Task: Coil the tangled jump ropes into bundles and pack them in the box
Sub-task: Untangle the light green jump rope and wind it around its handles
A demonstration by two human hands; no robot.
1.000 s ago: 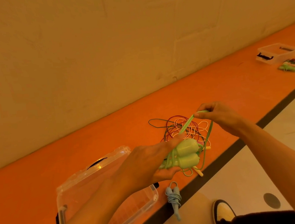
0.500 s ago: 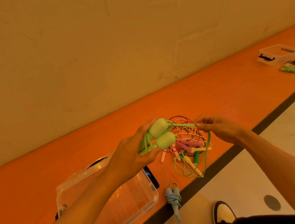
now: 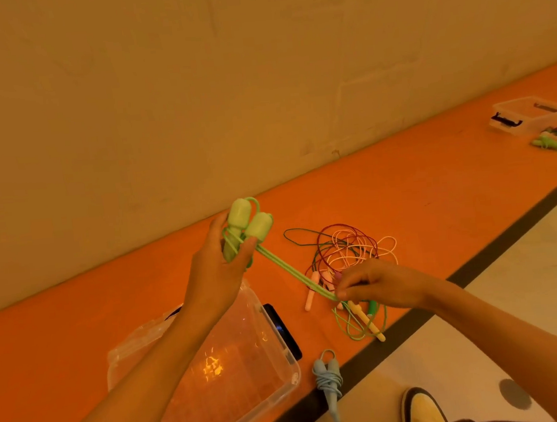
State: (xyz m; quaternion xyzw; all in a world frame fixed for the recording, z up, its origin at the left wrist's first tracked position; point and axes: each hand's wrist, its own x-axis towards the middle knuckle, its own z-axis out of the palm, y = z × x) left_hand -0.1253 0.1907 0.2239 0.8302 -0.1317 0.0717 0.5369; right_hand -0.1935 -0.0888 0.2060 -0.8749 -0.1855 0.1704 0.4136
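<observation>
Over the orange bench [image 3: 402,183], grips the two pale-green handles [image 3: 249,221] of one jump rope in the left hand [image 3: 215,273]. Curls the fingers round the thin ends and a few wraps of cord, fat ends pointing up and slightly right toward the wall. Pinches the doubled green cord [image 3: 289,272] in the right hand [image 3: 381,286], thumb against fingertips, low over the bench. Holds that cord taut between the hands, long axis slanting from the handles down and right to the pinch.

Below the right hand: loose green loops [image 3: 348,329] on the bench, beside a yellow stick [image 3: 367,320]. Just behind the right hand: a tangle [image 3: 344,248] of red, white and dark-green ropes, flat on the bench. Under the left forearm: the clear box [image 3: 292,369], black latch on its right side. Just right of the box, at the bench edge: a blue bundle [image 3: 329,379], coiled, long axis running toward the camera. Far right along the bench: a second box [image 3: 531,114] with more ropes [image 3: 549,141] beside it. Bottom right, on the floor: a shoe [image 3: 422,410].
</observation>
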